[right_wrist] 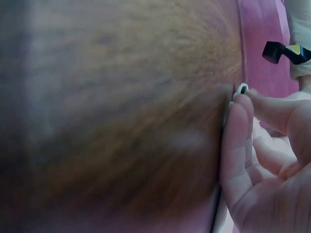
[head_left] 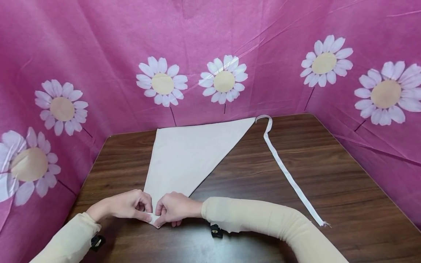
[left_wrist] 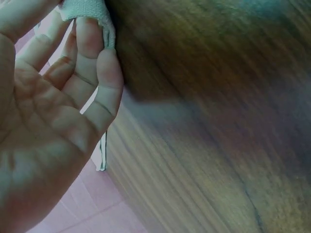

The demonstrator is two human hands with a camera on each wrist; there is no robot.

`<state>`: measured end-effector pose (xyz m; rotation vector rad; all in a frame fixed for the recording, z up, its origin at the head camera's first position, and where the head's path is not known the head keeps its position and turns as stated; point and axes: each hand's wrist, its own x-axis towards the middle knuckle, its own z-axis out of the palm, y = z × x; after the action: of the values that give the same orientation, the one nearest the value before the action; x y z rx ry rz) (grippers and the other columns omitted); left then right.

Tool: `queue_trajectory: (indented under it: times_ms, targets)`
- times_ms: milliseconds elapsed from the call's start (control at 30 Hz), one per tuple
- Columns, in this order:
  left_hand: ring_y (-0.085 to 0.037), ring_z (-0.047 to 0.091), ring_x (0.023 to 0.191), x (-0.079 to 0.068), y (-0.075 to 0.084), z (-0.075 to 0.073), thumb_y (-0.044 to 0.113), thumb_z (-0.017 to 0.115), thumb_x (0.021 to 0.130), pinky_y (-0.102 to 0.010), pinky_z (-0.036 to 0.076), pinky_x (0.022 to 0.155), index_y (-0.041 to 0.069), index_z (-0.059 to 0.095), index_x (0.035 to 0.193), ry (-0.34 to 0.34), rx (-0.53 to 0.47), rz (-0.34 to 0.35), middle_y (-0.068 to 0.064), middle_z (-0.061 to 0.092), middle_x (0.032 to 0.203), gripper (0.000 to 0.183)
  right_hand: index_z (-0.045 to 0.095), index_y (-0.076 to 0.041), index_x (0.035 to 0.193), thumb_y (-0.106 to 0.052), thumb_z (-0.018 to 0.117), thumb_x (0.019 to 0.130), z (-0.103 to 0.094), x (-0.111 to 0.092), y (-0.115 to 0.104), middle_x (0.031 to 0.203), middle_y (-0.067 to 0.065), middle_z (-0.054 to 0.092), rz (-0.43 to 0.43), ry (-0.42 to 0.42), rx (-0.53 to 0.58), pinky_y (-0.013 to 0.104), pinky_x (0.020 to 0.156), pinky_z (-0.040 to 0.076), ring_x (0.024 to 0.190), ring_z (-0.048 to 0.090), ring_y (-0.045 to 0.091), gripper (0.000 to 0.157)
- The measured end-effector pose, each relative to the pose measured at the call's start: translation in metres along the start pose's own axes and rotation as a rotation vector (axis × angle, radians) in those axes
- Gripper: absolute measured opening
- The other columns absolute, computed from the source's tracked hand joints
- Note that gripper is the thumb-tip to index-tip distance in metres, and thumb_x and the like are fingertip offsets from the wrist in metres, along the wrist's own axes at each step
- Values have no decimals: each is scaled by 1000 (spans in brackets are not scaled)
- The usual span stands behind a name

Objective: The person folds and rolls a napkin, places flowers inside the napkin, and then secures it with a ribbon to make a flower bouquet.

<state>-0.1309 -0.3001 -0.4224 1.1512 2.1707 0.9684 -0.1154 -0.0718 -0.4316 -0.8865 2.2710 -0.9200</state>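
Observation:
An off-white folded cloth (head_left: 184, 157) lies flat on the dark wood table, narrowing toward a corner at the near side. At that near corner my left hand (head_left: 131, 205) pinches the left edge between thumb and fingers. Just across from it, my right hand (head_left: 177, 207) pinches the right side of the same corner. Between the two thumbs a small bit of cloth shows, doubled over. In the left wrist view the cloth's hem (left_wrist: 85, 8) bends over the fingertips. From the right wrist, a rolled cloth edge (right_wrist: 242, 88) sticks out between thumb and forefinger.
A long white strap (head_left: 284, 168) runs from the cloth's far right corner toward the near right, its end frayed. Pink fabric with daisies (head_left: 197, 33) hangs around the far and side edges of the table (head_left: 329, 157). Each forearm wears a black wrist mount (head_left: 216, 231).

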Motion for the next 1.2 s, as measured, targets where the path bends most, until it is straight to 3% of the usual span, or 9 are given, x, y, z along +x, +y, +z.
queue_trajectory:
  times_ms: [100, 200, 367, 533, 767, 1200]
  targets:
    - [5, 50, 69, -1, 2, 1, 19, 79, 90, -17, 44, 56, 18, 73, 85, 19, 9, -25, 13, 61, 80, 8, 69, -20, 78, -19, 79, 90, 0, 3, 0, 53, -13, 62, -5, -10, -10, 22, 40, 49, 37, 55, 6, 16]
    - [3, 51, 66, -3, 3, 4, 22, 82, 87, -18, 44, 55, 20, 69, 86, 84, 58, -26, 13, 59, 76, 13, 70, -20, 77, -18, 76, 92, -1, 4, 1, 53, -12, 62, -9, -26, -12, 23, 40, 49, 37, 56, 6, 17]
    - [-1, 52, 66, -9, 5, 11, 31, 91, 74, -18, 44, 55, 26, 61, 86, 199, 236, 3, 13, 55, 76, 33, 71, -17, 78, -13, 73, 94, -5, 3, 1, 55, -8, 63, 26, -51, 70, 26, 40, 51, 38, 57, 9, 17]
    - [-1, 51, 68, -11, 8, 16, 28, 94, 69, -16, 42, 58, 29, 62, 90, 253, 354, 25, 16, 54, 80, 38, 72, -14, 80, -7, 71, 93, -8, 4, 1, 58, -3, 65, 62, -75, 156, 28, 41, 52, 39, 58, 13, 15]
    - [0, 51, 67, -12, 10, 19, 22, 91, 73, -13, 41, 58, 30, 63, 95, 281, 396, 46, 17, 53, 81, 36, 72, -13, 83, -9, 69, 95, -11, 5, 4, 63, 5, 66, 84, -104, 246, 31, 41, 52, 41, 59, 15, 13]
    - [2, 53, 71, -11, 7, 19, 15, 87, 75, -11, 41, 62, 29, 68, 94, 286, 398, 94, 20, 59, 86, 30, 73, -11, 85, -8, 68, 95, -10, 6, 6, 66, 4, 67, 85, -98, 269, 30, 42, 53, 42, 61, 16, 12]
